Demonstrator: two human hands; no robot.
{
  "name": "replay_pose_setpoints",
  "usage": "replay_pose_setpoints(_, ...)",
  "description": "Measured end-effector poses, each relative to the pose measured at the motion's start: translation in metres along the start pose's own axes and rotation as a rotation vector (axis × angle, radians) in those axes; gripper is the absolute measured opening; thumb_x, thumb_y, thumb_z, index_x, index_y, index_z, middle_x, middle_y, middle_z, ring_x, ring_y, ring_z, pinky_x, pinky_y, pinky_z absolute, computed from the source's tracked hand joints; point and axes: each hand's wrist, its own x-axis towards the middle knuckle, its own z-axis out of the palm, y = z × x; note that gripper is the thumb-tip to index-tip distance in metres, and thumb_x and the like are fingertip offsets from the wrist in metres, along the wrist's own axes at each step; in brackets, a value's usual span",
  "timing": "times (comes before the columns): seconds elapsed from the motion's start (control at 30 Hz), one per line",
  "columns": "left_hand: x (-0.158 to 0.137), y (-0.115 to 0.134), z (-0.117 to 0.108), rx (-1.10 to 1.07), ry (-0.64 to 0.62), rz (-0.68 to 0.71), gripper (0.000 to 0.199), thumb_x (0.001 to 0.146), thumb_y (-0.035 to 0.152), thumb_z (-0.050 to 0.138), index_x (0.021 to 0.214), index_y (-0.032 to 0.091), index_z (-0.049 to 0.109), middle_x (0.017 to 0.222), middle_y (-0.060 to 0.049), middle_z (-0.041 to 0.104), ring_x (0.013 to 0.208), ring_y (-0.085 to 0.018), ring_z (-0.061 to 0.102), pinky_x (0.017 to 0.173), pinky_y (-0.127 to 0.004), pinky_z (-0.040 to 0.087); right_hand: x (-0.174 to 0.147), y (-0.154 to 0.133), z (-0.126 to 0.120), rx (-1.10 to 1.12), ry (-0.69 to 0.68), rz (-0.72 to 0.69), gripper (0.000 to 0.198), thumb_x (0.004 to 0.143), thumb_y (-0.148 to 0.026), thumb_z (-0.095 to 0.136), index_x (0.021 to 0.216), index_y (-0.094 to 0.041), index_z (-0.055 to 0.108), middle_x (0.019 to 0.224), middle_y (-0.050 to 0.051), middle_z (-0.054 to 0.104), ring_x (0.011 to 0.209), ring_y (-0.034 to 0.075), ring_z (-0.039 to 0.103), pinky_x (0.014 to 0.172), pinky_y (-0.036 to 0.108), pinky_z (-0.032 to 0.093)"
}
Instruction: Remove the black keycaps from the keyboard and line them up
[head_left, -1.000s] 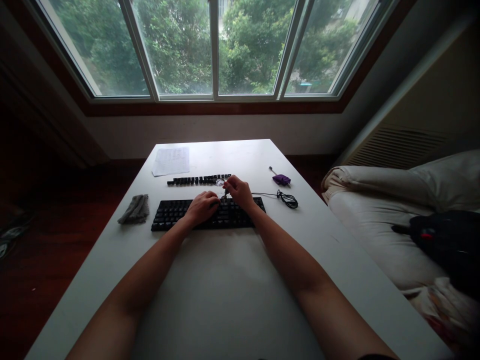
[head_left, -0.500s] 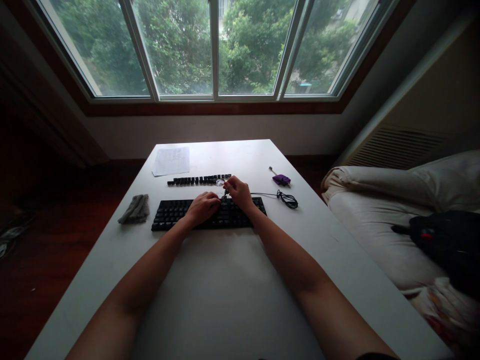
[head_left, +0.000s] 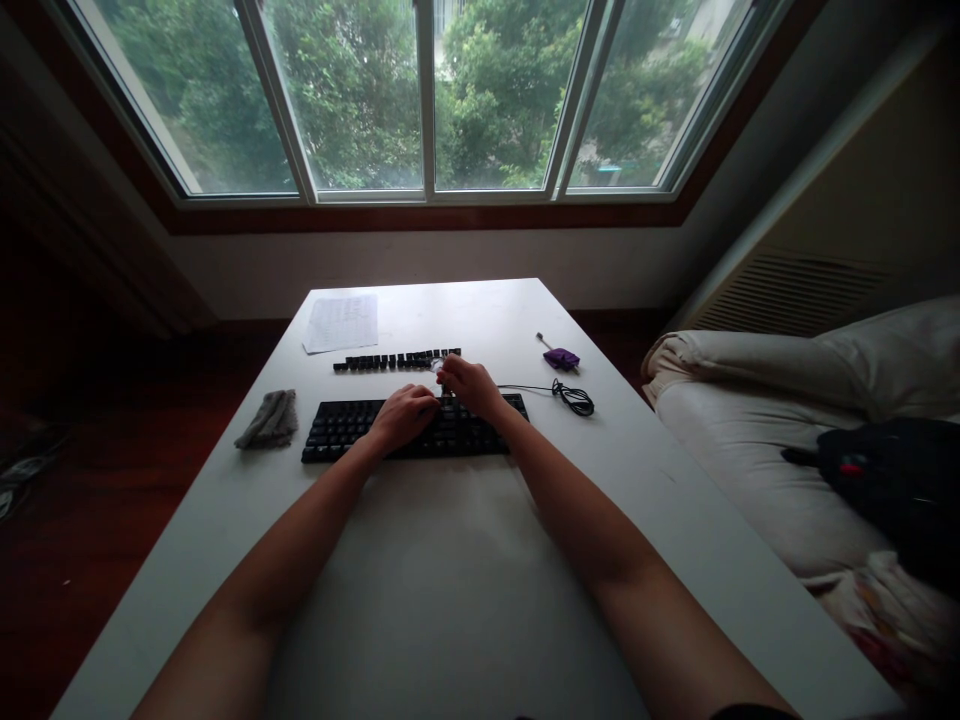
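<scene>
A black keyboard (head_left: 352, 425) lies across the white table. My left hand (head_left: 407, 412) rests on its middle, palm down, with the fingers laid over the keys. Just to the right, my right hand (head_left: 469, 383) is above the keyboard's back edge. Its fingertips are pinched on a small thin tool (head_left: 446, 391) that looks like a keycap puller, mostly hidden by the fingers. Behind the keyboard runs a row of loose black keycaps (head_left: 386, 361). A small clear object (head_left: 436, 366) sits at the row's right end, partly covered by my right hand.
A grey cloth (head_left: 268, 420) lies left of the keyboard. Printed paper (head_left: 341, 323) is at the back left. On the right are a coiled black cable (head_left: 574, 397) and a purple pouch-like item (head_left: 561, 358). A pale sofa (head_left: 735, 450) stands beyond the table's right edge.
My right hand has shifted slightly left and lower, bringing the pinched tool closer to the keys. My left hand stays in place on the keyboard.
</scene>
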Motion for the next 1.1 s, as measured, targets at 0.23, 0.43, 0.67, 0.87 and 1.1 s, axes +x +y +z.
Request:
replay_pose_setpoints(0.23, 0.000, 0.000, 0.000, 0.002, -0.005, -0.002, 0.021, 0.095, 0.027, 0.053, 0.099, 0.026, 0.074, 0.104, -0.005, 0.069, 0.099, -0.022, 0.058, 0.091, -0.038, 0.048, -0.001, -0.002, -0.007, -0.077, -0.064, -0.055, 0.017, 0.086, -0.037, 0.059, 0.080, -0.021, 0.059, 0.063, -0.003, 0.057, 0.056, 0.011, 0.043, 0.059, 0.023, 0.035)
replay_pose_setpoints(0.43, 0.001, 0.002, -0.002, -0.001, -0.012, -0.008, 0.021, 0.094, 0.027, 0.054, 0.100, 0.026, 0.074, 0.103, -0.005, 0.069, 0.098, -0.022, 0.058, 0.090, -0.039, 0.049, -0.003, 0.007, -0.010, 0.092, -0.151, -0.017, 0.022, 0.079, -0.037, 0.063, 0.071, -0.018, 0.056, 0.062, -0.003, 0.054, 0.058, 0.010, 0.043, 0.056, 0.023, 0.036)
replay_pose_setpoints(0.67, 0.000, -0.001, 0.000, 0.036, 0.018, -0.049, 0.020, 0.094, 0.028, 0.054, 0.098, 0.026, 0.073, 0.102, -0.005, 0.068, 0.097, -0.023, 0.058, 0.090, -0.040, 0.048, -0.003, 0.006, -0.013, 0.159, -0.253, -0.021, 0.021, 0.076, -0.033, 0.068, 0.089, -0.019, 0.059, 0.070, -0.003, 0.061, 0.061, 0.011, 0.050, 0.058, 0.022, 0.039)
replay_pose_setpoints(0.87, -0.001, -0.004, 0.001, 0.057, 0.033, -0.092, 0.019, 0.092, 0.027, 0.055, 0.092, 0.024, 0.074, 0.101, -0.005, 0.068, 0.097, -0.023, 0.057, 0.089, -0.040, 0.048, -0.004, 0.005, -0.010, 0.053, -0.352, -0.053, 0.024, 0.082, -0.025, 0.063, 0.106, -0.022, 0.067, 0.075, -0.003, 0.067, 0.062, 0.011, 0.056, 0.063, 0.022, 0.040)
replay_pose_setpoints(1.1, -0.001, -0.005, 0.001, 0.055, 0.003, -0.072, 0.020, 0.093, 0.027, 0.054, 0.093, 0.024, 0.074, 0.103, -0.005, 0.067, 0.097, -0.022, 0.057, 0.089, -0.039, 0.048, -0.003, -0.003, -0.010, -0.222, -0.349, -0.148, 0.014, 0.084, -0.033, 0.066, 0.081, -0.022, 0.074, 0.073, 0.001, 0.066, 0.062, 0.012, 0.052, 0.060, 0.024, 0.034)
